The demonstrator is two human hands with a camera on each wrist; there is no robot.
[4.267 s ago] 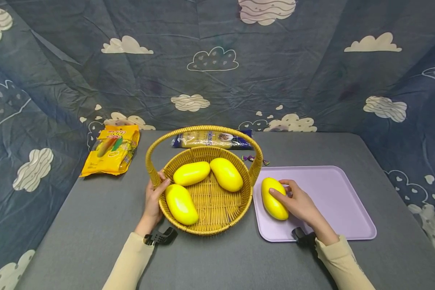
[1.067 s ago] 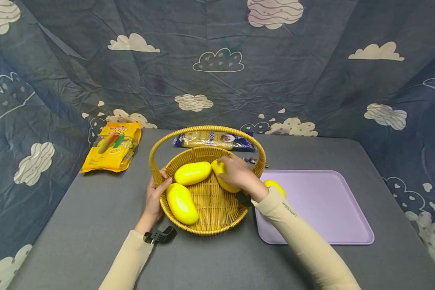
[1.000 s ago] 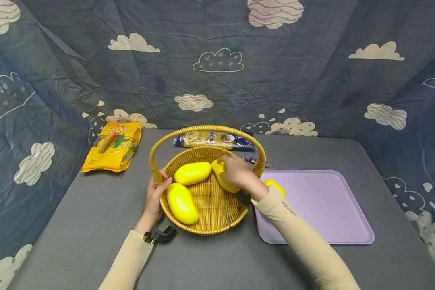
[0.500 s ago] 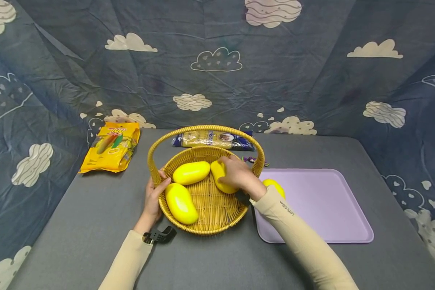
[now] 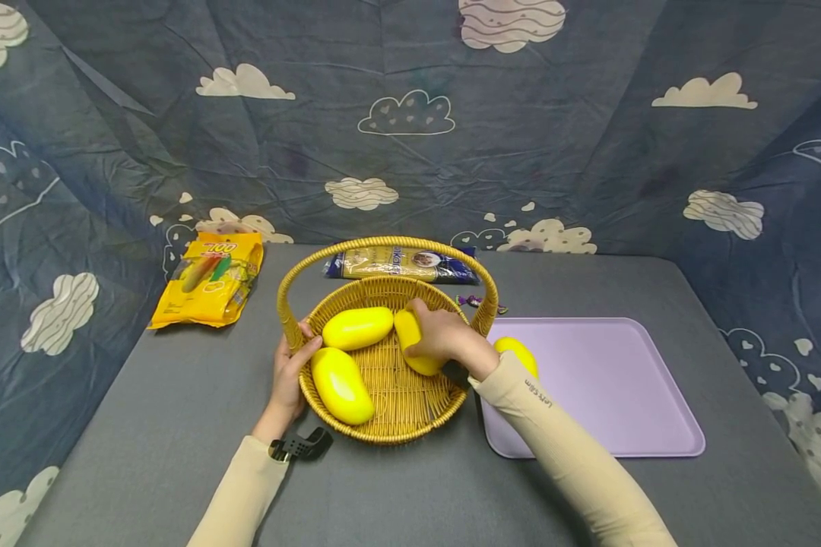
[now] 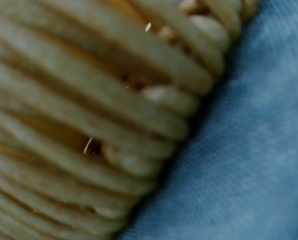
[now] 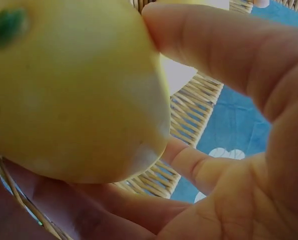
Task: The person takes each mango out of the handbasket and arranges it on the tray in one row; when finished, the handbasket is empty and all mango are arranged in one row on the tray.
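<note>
A woven basket (image 5: 398,403) with an arched handle stands at the table's middle. My left hand (image 5: 290,380) grips its left side at the foot of the handle. In the left wrist view only the basket's wicker wall (image 6: 88,110) shows close up. Inside the basket, my right hand (image 5: 448,338) holds a yellow mango (image 5: 408,330) at the right, thumb and fingers spread around it. A green stem spot marks this mango (image 7: 73,95) in the right wrist view. Two more mangoes lie to its left, one farther back (image 5: 358,328) and one nearer (image 5: 342,386).
A lilac tray (image 5: 609,387) lies right of the basket, with another mango (image 5: 518,355) at its left edge, partly hidden by the sleeve. Behind the basket are a pasta packet (image 5: 400,264) and small wrapped candies (image 5: 475,301). A yellow snack bag (image 5: 212,281) stands back left.
My right hand has let go of the mango on the tray and moved left into the basket, taking hold of the mango there. That mango has just shifted slightly left and nearer. My left hand stays put.
</note>
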